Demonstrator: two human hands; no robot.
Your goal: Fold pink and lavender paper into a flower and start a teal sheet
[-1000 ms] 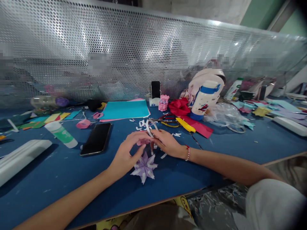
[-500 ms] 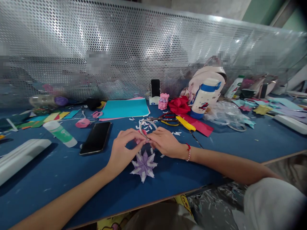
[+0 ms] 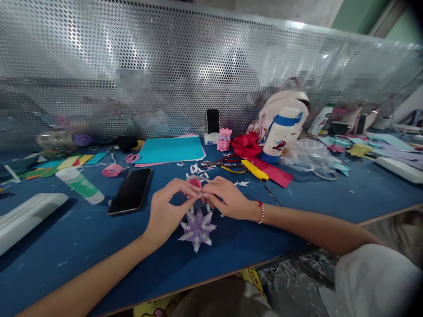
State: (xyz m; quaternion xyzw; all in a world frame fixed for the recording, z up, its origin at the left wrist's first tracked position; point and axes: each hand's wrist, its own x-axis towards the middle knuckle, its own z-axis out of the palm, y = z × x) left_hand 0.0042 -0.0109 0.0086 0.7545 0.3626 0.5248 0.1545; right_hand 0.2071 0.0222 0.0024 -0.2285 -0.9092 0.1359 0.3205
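Observation:
My left hand (image 3: 172, 202) and my right hand (image 3: 228, 198) meet fingertip to fingertip above the blue table. Both are pinched on a thin, pale ring that looks like a roll of tape (image 3: 191, 178); my fingers cover much of it. Something pink (image 3: 195, 183) shows inside or behind the ring, partly hidden. Just below my hands lies a folded purple paper star (image 3: 197, 229) with white strips along its points. Small white scraps (image 3: 194, 168) are scattered beyond my fingers.
Left of my hands are a phone (image 3: 130, 191), a glue tube (image 3: 80, 185) and a white case (image 3: 31, 220). Turquoise paper (image 3: 170, 149) lies behind. To the right are scissors (image 3: 231, 164), a yellow cutter (image 3: 255, 170), red paper (image 3: 272, 172) and a bottle (image 3: 280, 134).
The ring has tipped from standing up to lying flatter, and less of it shows above my fingers. My hands have stayed in nearly the same place. The star has not visibly moved.

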